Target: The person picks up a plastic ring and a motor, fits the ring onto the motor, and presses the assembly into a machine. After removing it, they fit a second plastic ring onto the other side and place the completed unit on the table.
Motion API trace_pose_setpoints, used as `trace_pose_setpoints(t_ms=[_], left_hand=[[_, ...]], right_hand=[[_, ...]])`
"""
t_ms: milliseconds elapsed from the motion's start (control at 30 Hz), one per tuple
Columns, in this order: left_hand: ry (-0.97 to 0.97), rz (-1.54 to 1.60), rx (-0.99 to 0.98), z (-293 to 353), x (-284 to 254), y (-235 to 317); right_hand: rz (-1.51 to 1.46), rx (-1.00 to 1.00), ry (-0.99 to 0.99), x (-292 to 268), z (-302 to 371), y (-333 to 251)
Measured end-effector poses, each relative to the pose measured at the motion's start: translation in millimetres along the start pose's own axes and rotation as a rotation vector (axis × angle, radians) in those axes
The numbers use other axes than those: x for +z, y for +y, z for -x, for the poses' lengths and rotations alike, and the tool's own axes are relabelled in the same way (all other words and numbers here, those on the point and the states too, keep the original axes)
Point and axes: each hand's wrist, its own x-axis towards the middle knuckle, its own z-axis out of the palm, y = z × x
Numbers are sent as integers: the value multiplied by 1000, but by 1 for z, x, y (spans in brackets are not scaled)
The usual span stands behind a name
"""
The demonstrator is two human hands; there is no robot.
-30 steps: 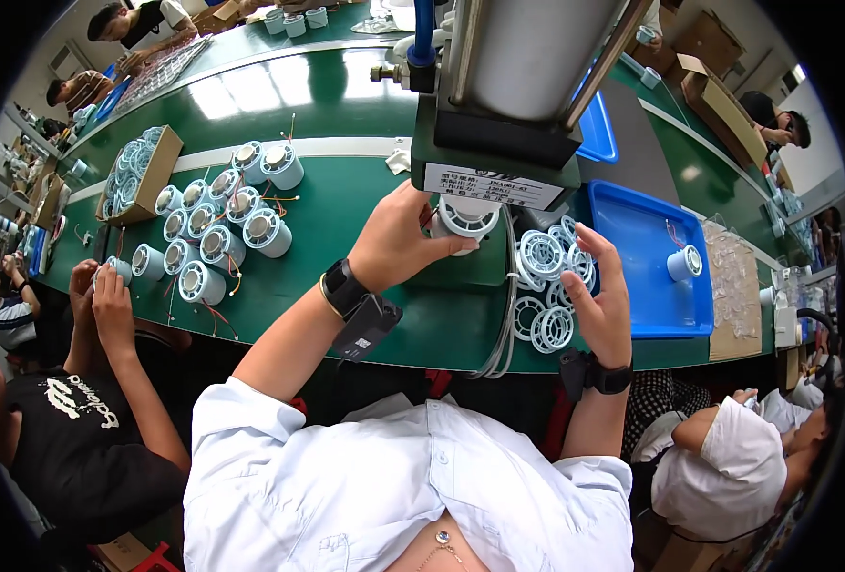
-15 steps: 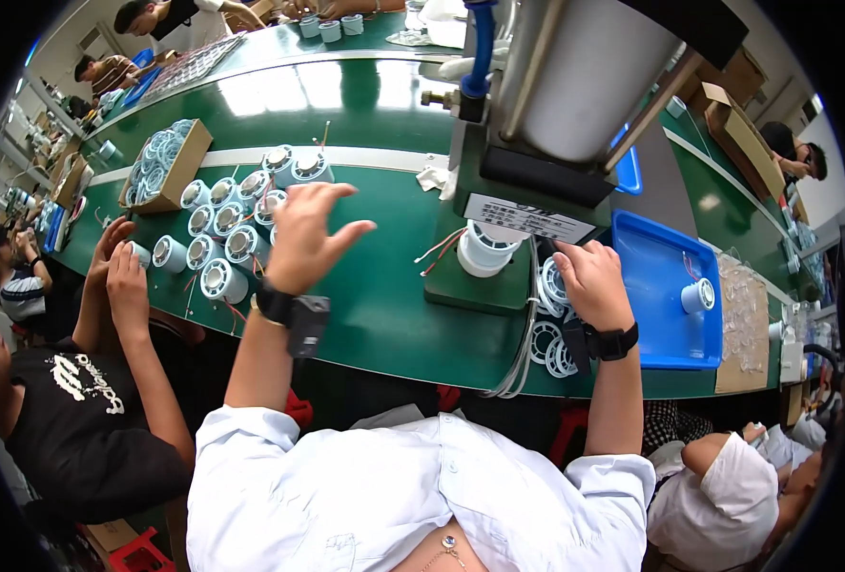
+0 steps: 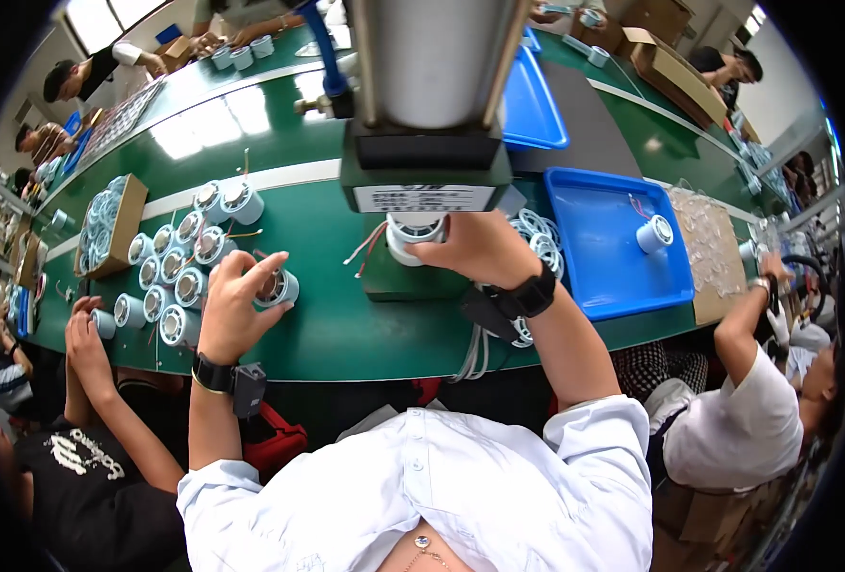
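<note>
1. Box of rings (image 3: 113,224): far left; cluster of pale-blue cups (image 3: 173,267) beside it.
2. Left hand (image 3: 237,310): right of cluster; previously spread over it, now closed round one cup. Held cup (image 3: 278,289): just apart from cluster, long axis tilted, cored end up and leftward.
3. Press (image 3: 427,172): centre, overhanging and partly hiding press cup (image 3: 400,244). Press cup upright, long axis vertical, wires pointing left.
4. Right hand (image 3: 489,250): clamped on press cup, thumb across front, fingertips hidden; formerly at loose rings (image 3: 540,238), right.
5. Blue tray (image 3: 594,272): right, containing one cup.
</note>
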Motion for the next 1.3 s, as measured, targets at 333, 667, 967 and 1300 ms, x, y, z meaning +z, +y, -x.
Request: trace_pose_setpoints(t_ms=[333, 667, 967, 1300], left_hand=[[74, 330, -3, 2, 26, 29], [-24, 288, 120, 5, 24, 47], [94, 513, -6, 15, 55, 52], [52, 658, -55, 16, 67, 70]], right_hand=[[-99, -75, 63, -12, 8, 30], [-284, -251, 165, 9, -14, 37], [415, 348, 566, -133, 104, 227], [189, -159, 170, -71, 75, 98]])
